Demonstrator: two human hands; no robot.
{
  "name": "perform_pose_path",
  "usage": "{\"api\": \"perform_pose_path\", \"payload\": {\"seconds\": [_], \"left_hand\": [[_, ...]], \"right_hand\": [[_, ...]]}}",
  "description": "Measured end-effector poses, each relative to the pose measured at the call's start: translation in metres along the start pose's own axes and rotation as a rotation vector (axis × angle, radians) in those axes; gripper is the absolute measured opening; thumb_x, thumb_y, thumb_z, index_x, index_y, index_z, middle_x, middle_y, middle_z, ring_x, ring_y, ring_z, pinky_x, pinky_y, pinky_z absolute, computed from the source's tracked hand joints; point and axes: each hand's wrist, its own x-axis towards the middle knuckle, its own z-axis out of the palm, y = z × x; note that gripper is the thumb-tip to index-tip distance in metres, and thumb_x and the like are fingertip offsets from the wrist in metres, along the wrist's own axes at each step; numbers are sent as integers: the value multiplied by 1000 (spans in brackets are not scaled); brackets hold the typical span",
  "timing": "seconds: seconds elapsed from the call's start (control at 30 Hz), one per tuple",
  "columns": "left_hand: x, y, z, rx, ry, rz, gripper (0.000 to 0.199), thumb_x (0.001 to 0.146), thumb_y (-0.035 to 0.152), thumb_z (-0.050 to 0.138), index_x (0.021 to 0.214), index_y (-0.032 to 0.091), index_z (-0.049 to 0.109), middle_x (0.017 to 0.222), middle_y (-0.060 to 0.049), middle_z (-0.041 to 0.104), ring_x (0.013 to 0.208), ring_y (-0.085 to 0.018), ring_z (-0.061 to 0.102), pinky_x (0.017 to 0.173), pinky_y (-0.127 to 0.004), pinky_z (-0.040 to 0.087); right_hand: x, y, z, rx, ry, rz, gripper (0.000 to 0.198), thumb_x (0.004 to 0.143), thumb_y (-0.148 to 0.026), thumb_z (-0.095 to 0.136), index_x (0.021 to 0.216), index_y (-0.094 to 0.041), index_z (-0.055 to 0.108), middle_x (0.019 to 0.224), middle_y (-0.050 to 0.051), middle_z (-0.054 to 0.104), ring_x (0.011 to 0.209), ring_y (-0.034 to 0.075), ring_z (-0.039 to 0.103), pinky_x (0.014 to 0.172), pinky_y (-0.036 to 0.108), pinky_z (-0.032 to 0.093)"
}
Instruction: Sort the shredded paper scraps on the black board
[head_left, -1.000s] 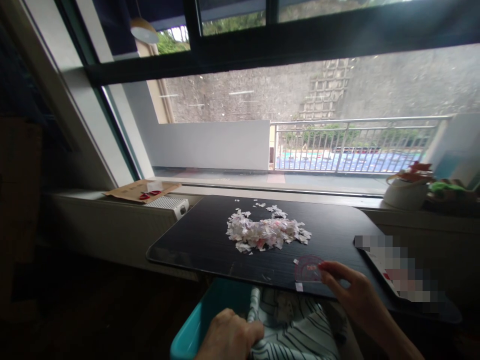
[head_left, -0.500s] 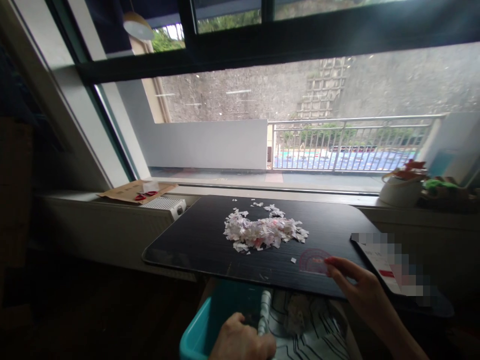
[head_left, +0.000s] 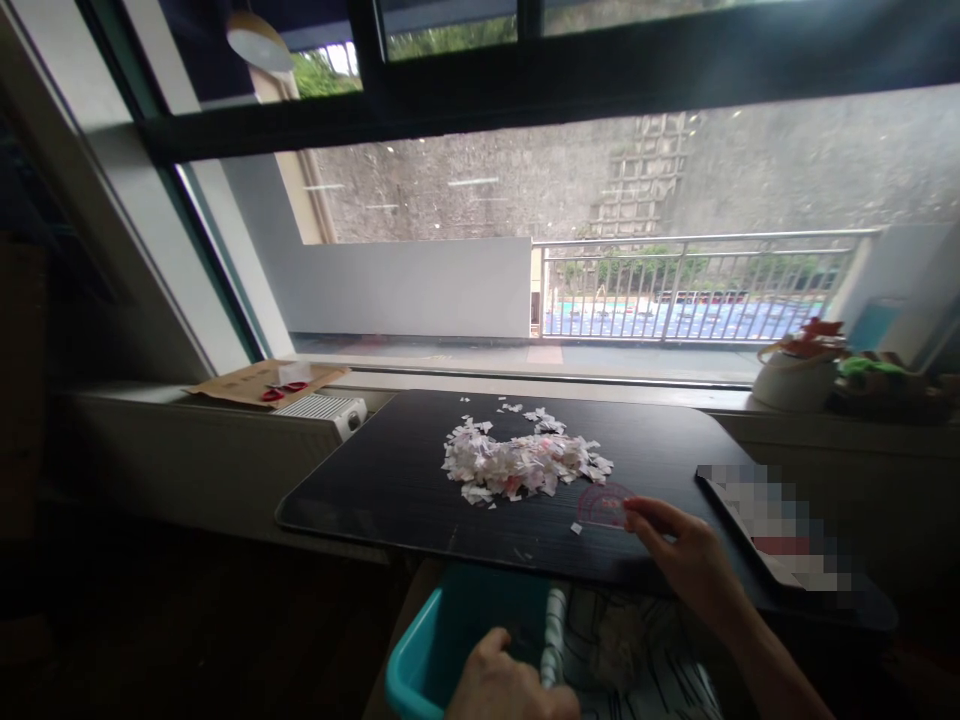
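Observation:
My right hand [head_left: 679,545] pinches the right end of a clear protractor with red markings [head_left: 602,508] between thumb and fingers. The protractor is over the black table [head_left: 360,490], close to the near right side of a heap of small white paper scraps [head_left: 517,465]. One loose scrap [head_left: 576,529] lies just in front of it. Below the table edge, my left hand [head_left: 506,685] is closed at the near side of a teal plastic bin [head_left: 416,650]. Its fingertips are partly hidden. A strip with black and white stripes [head_left: 553,640] runs along the bin's right side.
A tablet-like slab, blurred out [head_left: 780,540], lies at the table's right end. On the left ledge, red-handled scissors [head_left: 285,391] rest on brown paper [head_left: 225,388] beside a radiator [head_left: 330,412]. A white pot [head_left: 793,380] stands on the windowsill at right.
My right hand has slid the protractor left and slightly away from me, nearer the paper heap. The teal bin and my left hand have shifted right together.

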Motion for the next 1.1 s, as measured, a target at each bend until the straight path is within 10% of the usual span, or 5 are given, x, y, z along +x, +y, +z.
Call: {"api": "perform_pose_path", "payload": {"seconds": [1.1], "left_hand": [[20,14,-38,101,-165,94,9,85,21,64,91,20,70,71,-10,72,60,-25,70,74,-45,50]], "right_hand": [[-13,-25,18,135,-240,-40,28,81,-38,60,93,-18,74,87,6,77,81,23,71,76,31,54]]}}
